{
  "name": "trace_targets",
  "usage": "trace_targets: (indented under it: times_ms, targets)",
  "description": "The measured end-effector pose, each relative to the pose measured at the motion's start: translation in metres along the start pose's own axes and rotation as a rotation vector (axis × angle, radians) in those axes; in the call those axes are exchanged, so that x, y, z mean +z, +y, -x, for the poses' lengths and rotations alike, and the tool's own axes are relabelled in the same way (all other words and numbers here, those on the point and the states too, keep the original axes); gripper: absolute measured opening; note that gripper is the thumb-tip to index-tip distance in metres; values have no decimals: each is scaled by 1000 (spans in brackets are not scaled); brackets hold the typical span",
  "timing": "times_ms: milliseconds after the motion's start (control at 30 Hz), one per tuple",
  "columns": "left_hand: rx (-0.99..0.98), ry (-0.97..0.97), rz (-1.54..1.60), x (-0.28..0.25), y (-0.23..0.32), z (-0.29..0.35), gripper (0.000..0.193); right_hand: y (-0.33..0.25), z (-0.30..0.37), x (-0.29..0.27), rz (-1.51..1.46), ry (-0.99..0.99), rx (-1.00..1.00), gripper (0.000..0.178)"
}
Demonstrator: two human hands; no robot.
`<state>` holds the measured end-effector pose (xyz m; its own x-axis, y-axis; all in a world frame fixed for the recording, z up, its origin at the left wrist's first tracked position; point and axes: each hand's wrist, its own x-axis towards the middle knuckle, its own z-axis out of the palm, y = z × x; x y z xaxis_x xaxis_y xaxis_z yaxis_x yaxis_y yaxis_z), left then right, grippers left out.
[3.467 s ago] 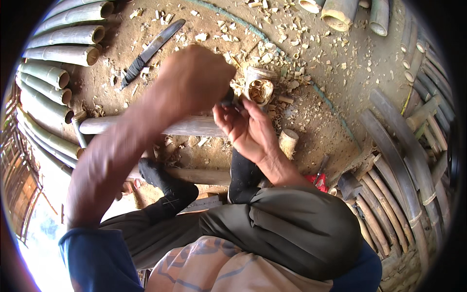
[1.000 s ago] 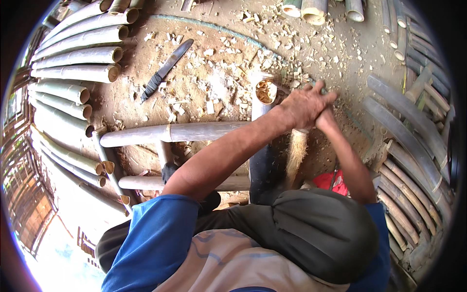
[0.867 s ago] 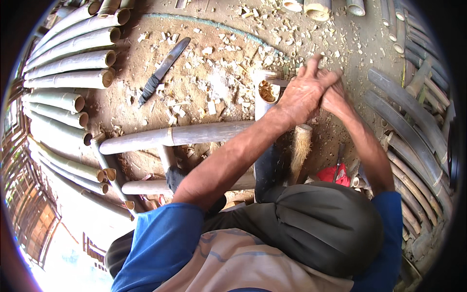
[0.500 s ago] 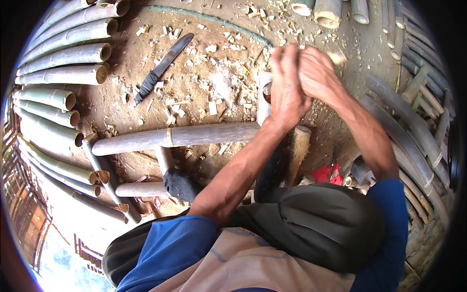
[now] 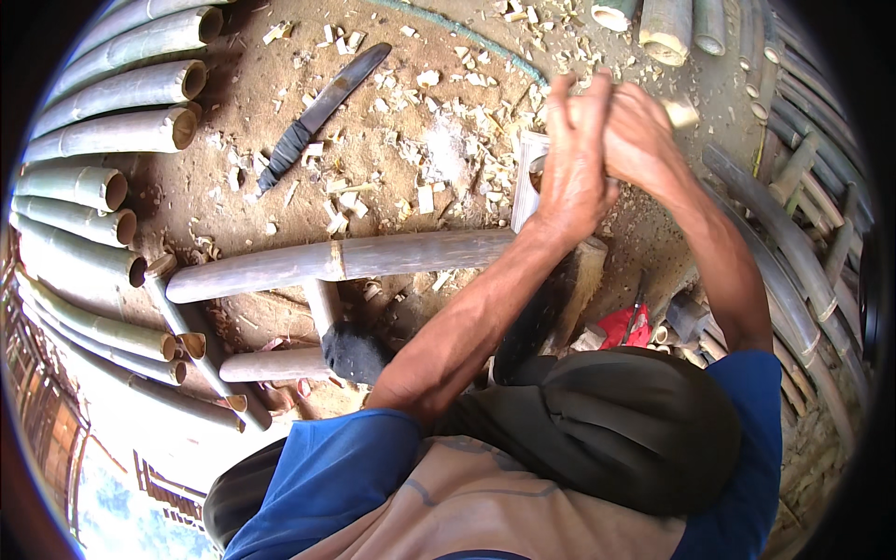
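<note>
My left hand point(image 5: 581, 163) and my right hand point(image 5: 642, 140) are side by side, touching, above the upright pale end of a bamboo piece point(image 5: 528, 182). Both hands have bent, closed fingers, though one or two left fingers point forward. What they grip is hidden by the hands themselves. A blurred pale wooden piece point(image 5: 681, 112) shows just past my right hand; I cannot tell whether that hand holds it. Left of the hands, a bamboo frame point(image 5: 401, 256) with a long rail lies across the ground. A knife point(image 5: 327, 114) with a black-wrapped handle lies beyond it, untouched.
Cut bamboo poles point(image 5: 140, 89) are stacked along the left; more poles point(image 5: 784, 252) lie at the right. Thick bamboo ends point(image 5: 666, 42) stand at the far side. Wood chips point(image 5: 426, 199) litter the ground. A wooden stump point(image 5: 586, 280) and red cloth point(image 5: 623, 327) are near my legs.
The view has shifted slightly, so the knife and poles sit elsewhere in the picture. My hands stay together at the upright bamboo, and the forward left fingers have parted a little.
</note>
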<state>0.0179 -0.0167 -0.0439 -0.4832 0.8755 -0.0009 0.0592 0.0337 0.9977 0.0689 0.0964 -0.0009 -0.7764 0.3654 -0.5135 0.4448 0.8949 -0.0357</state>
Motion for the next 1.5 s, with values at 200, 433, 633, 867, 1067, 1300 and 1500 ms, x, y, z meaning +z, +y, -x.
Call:
trace_targets:
  times_ms: [200,433,633,867,1067,1300,1500]
  targets:
    - [11,71,60,12,-6,9,98,0,3,2,89,-125,3,14]
    - [-238,-803,-314,36,33,11,75,25,94,72,-1210,-324,645,39]
    - [-233,-963,-334,17,34,14,72,-4,106,102,-1144,-412,565,51]
    - [-85,-1332,-319,-4,6,7,71,-54,93,91,-1112,-462,606,58]
    - [-213,-745,-292,19,26,37,65,1,97,91,-1257,-362,588,59]
    - [-143,-1088,-174,-11,7,26,76,-57,93,99,-1202,-392,584,54]
    - [-263,-1425,-174,-12,4,1,83,-59,70,121,-1250,-244,478,51]
